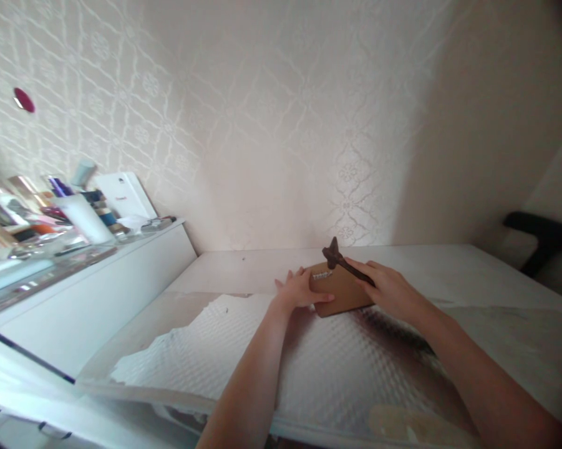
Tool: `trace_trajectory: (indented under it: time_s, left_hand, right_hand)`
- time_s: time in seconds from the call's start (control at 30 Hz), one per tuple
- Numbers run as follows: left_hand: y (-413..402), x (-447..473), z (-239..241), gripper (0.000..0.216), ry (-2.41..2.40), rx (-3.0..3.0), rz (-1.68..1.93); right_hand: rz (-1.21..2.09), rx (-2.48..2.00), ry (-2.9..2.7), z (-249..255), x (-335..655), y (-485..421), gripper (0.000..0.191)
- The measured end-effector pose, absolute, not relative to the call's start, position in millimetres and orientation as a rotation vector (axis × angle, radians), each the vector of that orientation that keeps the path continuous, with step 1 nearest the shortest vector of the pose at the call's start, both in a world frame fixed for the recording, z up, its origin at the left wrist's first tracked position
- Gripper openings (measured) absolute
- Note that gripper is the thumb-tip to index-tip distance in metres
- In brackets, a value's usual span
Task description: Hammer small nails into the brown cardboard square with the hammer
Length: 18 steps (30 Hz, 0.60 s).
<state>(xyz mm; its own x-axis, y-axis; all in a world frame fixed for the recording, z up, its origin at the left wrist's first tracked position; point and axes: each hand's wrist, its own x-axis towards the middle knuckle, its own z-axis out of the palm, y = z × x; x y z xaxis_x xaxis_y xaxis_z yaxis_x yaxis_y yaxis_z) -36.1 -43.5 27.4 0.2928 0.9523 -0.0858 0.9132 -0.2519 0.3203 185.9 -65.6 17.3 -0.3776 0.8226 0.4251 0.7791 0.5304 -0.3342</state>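
A bumpy, shiny white sheet (327, 374) with a ragged left edge lies closest, spread over a white table, and two bare arms reach over it. The left hand (299, 290) has its fingers spread at the left end of a flat brown board (348, 296), with its thumb lying on the front of it. The board is in the middle of the table, just past the arms and between the two hands. The right hand (388, 287) is curled around the handle of a dark brown hammer (333, 255), whose pointy head is up over the far edge of the board. Near that head, a short row of small shiny bits (322, 275) sits on the board; they are too small to name. To the left stands a white cabinet (121, 293) with a crowd of blurry bottles (82, 215) on top, and a white box (126, 194) leans behind them. Over on the right is a black bent bar (542, 227). Farthest back is a pale patterned wall (271, 125), with a dark pink oval (24, 100) high on the left
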Motion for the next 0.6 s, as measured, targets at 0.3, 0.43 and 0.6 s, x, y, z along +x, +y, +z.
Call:
trace_trajectory:
  time_s: [0.3,0.43,0.6]
  left_hand:
    - [-44.5,-14.0,20.2,0.055,1.688,2.434,0.504]
    - [-41.6,-5.2,12.1,0.046,1.630,2.542,0.466]
    - [-39.8,-6.7,13.7,0.039,1.577,2.572,0.399]
  right_hand:
    - [0.036,-1.445,-2.185,14.0,191.2,-61.1,0.056]
    - [0.009,-1.487,-2.171,14.3,193.7,-60.6,0.055]
    - [0.007,-1.495,-2.164,13.7,195.3,-59.9,0.054]
